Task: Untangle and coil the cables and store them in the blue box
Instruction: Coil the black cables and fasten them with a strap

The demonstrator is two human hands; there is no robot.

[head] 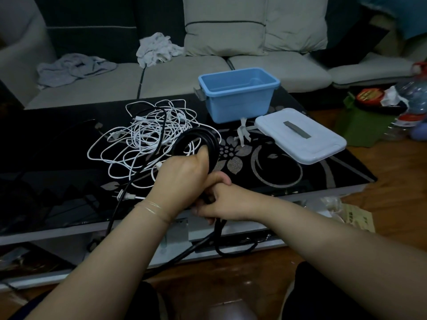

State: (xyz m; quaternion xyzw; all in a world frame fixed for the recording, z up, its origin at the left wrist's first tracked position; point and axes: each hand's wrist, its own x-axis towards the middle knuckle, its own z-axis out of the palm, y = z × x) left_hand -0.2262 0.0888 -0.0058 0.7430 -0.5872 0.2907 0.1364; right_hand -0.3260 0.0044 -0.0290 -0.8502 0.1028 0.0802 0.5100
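Observation:
My left hand (182,179) grips a round coil of thick black cable (209,140) held upright above the table, thumb through the loop. Just below it my right hand (227,202) is closed on the same cable's loose strand, which drops past the table's front edge and loops near the floor. A tangled heap of thin white cables (147,135) lies on the black glass table (288,179) behind my left hand, with another black strand running through it. The open blue box (238,98) stands behind on the right; nothing shows inside it.
The box's pale lid (300,135) with a grey handle lies flat to the right of the box. White plugs (126,196) rest near the table's front edge. A sofa with crumpled cloths stands behind. Bags and bottles sit on the floor at right.

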